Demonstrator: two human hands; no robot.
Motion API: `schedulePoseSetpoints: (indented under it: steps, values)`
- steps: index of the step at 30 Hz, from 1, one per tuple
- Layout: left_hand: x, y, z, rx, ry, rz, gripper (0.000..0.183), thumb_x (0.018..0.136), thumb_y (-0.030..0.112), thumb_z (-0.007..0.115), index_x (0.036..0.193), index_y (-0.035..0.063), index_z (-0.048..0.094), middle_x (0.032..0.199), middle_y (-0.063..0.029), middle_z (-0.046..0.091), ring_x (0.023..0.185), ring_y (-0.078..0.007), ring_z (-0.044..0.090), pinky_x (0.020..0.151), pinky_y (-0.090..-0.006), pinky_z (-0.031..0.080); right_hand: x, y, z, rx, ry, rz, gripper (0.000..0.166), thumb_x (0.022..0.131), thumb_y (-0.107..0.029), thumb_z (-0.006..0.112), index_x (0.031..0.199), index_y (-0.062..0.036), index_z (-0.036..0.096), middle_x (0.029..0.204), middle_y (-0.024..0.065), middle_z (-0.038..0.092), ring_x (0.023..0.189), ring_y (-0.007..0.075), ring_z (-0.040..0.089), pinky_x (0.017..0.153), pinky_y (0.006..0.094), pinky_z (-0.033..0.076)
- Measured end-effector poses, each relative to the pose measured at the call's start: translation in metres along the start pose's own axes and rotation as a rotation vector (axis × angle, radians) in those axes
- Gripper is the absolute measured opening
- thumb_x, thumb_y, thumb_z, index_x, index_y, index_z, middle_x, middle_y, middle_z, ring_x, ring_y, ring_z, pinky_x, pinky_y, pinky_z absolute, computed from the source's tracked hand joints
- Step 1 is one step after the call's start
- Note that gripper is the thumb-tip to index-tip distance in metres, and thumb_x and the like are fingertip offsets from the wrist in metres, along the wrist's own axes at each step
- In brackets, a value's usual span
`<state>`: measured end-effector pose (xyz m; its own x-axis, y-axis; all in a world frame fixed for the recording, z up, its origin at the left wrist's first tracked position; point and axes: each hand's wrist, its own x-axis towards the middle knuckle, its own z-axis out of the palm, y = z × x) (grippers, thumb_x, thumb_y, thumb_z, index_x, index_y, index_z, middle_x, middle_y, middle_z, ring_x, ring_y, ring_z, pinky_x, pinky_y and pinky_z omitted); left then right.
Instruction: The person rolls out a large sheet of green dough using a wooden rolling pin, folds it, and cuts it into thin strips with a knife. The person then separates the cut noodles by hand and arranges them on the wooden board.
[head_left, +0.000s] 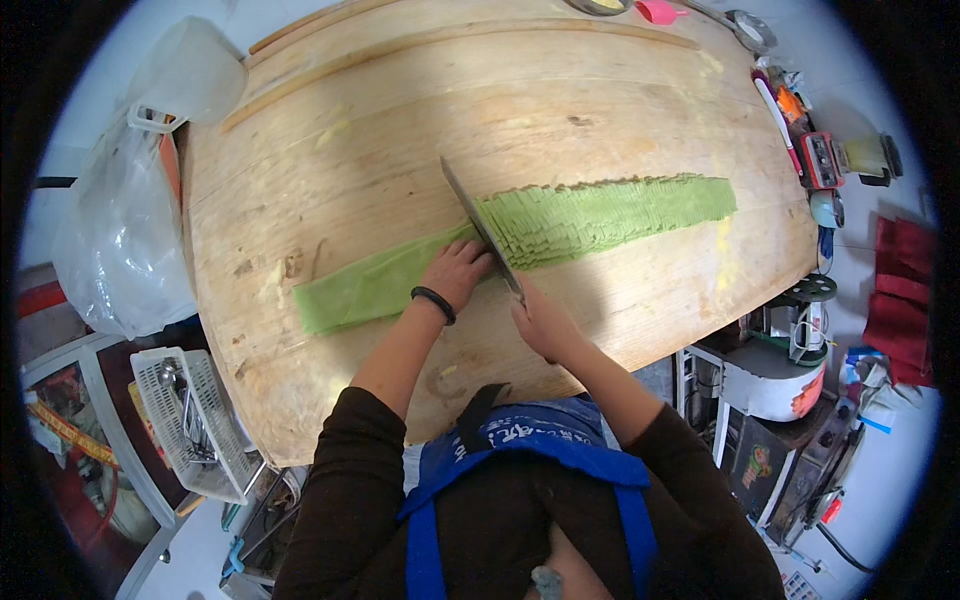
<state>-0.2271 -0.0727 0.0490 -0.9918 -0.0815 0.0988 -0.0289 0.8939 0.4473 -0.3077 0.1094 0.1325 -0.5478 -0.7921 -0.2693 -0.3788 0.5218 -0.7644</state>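
Observation:
A folded band of green dough (367, 285) lies slantwise across a wooden board (390, 150). My left hand (459, 271) presses flat on its right end, fingertips close to the blade. In my right hand (546, 321) is the handle of a long, broad knife (480, 221), its blade pointing away from me and seen almost edge-on. The blade stands between the uncut band and a row of thin cut green noodles (607, 217), which lean against one another toward the right. Whether the edge touches the board is hidden.
A long wooden rolling pin (450, 37) lies along the far side, near a pink scoop (658, 11) and a metal ladle (750, 31). At left are a translucent plastic jug (187, 75), a plastic bag (120, 232) and a white basket (225, 442) with utensils. A red scale (821, 161) stands at right.

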Motion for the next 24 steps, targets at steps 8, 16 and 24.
schedulePoseSetpoints:
  steps: [8,16,24]
  values:
    - [-0.003,-0.003,-0.007,-0.004,-0.016,-0.045,0.023,0.087,0.015,0.053,0.108,0.0115,0.061,0.117,-0.0086,0.057,0.112,-0.0296,0.051,0.093,-0.0419,0.043,-0.026,-0.003,-0.016,-0.005,-0.021,-0.053,0.045,0.091,-0.015,0.050,0.133,-0.0003,0.042,0.103,0.0313,0.060,0.092,0.0459,0.059,0.080,0.0478,0.047]
    - [-0.005,-0.006,-0.005,-0.013,-0.041,-0.022,0.026,0.085,0.012,0.051,0.109,0.0114,0.061,0.115,-0.0087,0.057,0.114,-0.0273,0.050,0.096,-0.0402,0.042,0.015,-0.010,0.002,0.010,-0.066,0.180,0.046,0.091,-0.016,0.051,0.133,-0.0016,0.042,0.105,0.0289,0.060,0.091,0.0459,0.059,0.080,0.0477,0.047]
    - [-0.013,-0.011,-0.006,0.010,0.000,-0.030,0.025,0.086,0.014,0.054,0.109,0.0108,0.060,0.117,-0.0101,0.057,0.111,-0.0304,0.052,0.092,-0.0419,0.043,-0.017,-0.009,0.000,-0.029,-0.108,0.087,0.044,0.090,-0.013,0.051,0.131,0.0000,0.044,0.097,0.0299,0.061,0.089,0.0445,0.059,0.079,0.0463,0.047]
